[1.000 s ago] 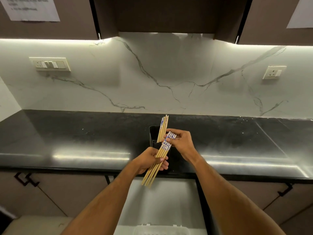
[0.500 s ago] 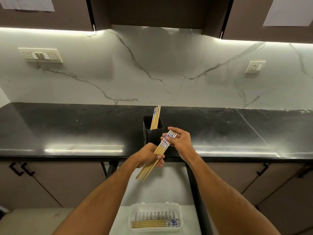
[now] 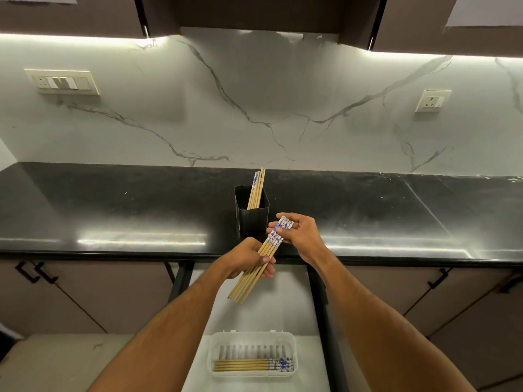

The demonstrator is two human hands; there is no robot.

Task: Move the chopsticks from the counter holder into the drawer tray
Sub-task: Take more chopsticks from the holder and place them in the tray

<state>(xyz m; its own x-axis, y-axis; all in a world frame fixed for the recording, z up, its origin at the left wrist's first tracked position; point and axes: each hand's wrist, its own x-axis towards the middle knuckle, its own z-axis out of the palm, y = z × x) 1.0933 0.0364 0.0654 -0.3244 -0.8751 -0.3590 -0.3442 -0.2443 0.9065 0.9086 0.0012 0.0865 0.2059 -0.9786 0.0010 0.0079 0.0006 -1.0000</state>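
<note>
The hands have moved off the holder point(image 3: 252, 213); left hand point(image 3: 249, 261) and right hand point(image 3: 297, 233) grip a bundle point(image 3: 260, 267), ready for the tray point(image 3: 252, 338).

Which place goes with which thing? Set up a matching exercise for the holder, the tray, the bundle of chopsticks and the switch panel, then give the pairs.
Things:
1. black holder
2. white tray
3. bundle of chopsticks
4. switch panel

Places:
A. in the open drawer, with chopsticks lying flat in it
B. on the marble wall, upper left
C. gripped by both hands, left hand and right hand
D. upright on the black counter

Pairs: 1-D, 2-A, 3-C, 4-B
</note>
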